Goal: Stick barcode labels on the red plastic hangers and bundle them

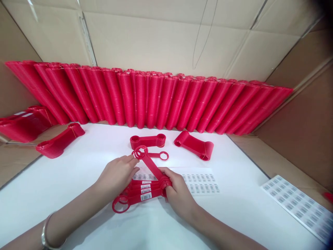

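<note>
My right hand (178, 192) is closed on one end of a fanned bunch of flat red plastic pieces with ring ends (135, 196); several carry small barcode stickers. My left hand (118, 175) has its fingers pinched at the ring end of the top red piece (151, 165), which points up and away from the fan. Under the hands lies a sheet of barcode stickers (200, 182) on the white table (78, 173).
A short red stack (148, 140), a single red piece (160, 155) and a banded bundle (194, 144) lie just beyond. Another bundle (61, 139) sits left. Long stacked rows of red pieces (156, 100) line the cardboard back wall. A second sticker sheet (299, 205) lies right.
</note>
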`<state>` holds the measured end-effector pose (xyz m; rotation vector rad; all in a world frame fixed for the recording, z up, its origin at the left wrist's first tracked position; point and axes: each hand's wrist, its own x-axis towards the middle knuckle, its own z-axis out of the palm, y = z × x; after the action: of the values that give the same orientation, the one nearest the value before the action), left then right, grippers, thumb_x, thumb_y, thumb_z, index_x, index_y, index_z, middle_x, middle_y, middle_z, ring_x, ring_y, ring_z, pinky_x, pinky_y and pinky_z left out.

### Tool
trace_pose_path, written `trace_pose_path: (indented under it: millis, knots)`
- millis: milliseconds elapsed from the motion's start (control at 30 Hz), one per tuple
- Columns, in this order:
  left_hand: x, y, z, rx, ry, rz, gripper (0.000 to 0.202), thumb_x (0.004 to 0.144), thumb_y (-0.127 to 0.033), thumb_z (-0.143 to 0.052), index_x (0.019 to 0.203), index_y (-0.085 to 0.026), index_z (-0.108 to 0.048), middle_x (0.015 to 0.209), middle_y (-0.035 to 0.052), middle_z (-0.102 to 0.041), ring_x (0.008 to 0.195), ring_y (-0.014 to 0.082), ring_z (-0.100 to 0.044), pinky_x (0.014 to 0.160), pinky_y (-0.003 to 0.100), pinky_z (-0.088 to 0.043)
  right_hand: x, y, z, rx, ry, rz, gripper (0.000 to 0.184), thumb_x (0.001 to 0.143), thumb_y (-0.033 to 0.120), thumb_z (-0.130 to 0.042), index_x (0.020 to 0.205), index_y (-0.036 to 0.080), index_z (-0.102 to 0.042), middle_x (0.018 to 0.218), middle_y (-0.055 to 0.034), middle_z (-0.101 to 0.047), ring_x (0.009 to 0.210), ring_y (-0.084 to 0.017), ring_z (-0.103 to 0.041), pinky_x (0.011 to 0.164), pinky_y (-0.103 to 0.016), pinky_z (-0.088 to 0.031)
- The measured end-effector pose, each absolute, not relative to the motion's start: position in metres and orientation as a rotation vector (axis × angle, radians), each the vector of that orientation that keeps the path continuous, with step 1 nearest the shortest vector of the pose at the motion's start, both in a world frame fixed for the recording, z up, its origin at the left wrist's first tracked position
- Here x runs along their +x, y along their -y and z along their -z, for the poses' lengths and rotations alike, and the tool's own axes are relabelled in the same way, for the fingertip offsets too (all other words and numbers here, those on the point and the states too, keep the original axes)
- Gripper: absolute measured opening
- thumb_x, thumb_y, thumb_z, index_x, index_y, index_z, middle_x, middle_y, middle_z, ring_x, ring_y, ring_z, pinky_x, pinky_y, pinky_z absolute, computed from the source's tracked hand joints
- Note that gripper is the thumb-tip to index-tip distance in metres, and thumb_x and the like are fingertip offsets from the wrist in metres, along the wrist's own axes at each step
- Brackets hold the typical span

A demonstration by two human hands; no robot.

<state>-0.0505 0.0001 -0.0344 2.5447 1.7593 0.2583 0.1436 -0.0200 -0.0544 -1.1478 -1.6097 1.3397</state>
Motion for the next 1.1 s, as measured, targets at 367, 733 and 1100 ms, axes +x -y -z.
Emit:
trace_pose_path:
  millis: [367,733,1100]
  knots:
    - [-0.05,0.001,0.037,2.404,-1.808,-0.186,0.024,0.085,-0.023,-0.037,0.082,-0.018,-0.06,0.09,0.0048,-0.061,0.066,0.0178,-0.061,0.054,0.027,-0.041,0.142,0.02,0.056,-1.173,1.636,-1.354,0.05,0.065,0.0,-0.033,0.102,0.019,-0.061,0.087,-0.0015,-0.065,0.078,-0.016,-0.058,0.067,-0.026,-0.045]
    - [-0.051,0.004,0.013,1.814,-1.461,-0.518,0.026,0.082,-0.04,-0.045,0.075,-0.019,-0.058,0.054,-0.0046,-0.045,0.05,0.0104,-0.041,0.047,0.021,-0.029,0.141,0.02,0.055,-1.183,1.688,-1.311,0.052,0.061,-0.002,-0.032,0.099,0.019,-0.062,0.087,-0.0022,-0.065,0.077,-0.015,-0.058,0.066,-0.026,-0.044]
    - [-0.037,0.003,0.016,1.437,-1.349,-0.564,0.029,0.074,-0.044,-0.056,0.068,-0.016,-0.055,0.042,-0.0092,-0.034,0.039,0.0055,-0.026,0.039,0.018,-0.018,0.14,0.023,0.054,-1.141,1.835,-1.234,0.05,0.059,-0.003,-0.034,0.093,0.019,-0.063,0.085,-0.0019,-0.065,0.076,-0.015,-0.056,0.07,-0.027,-0.042]
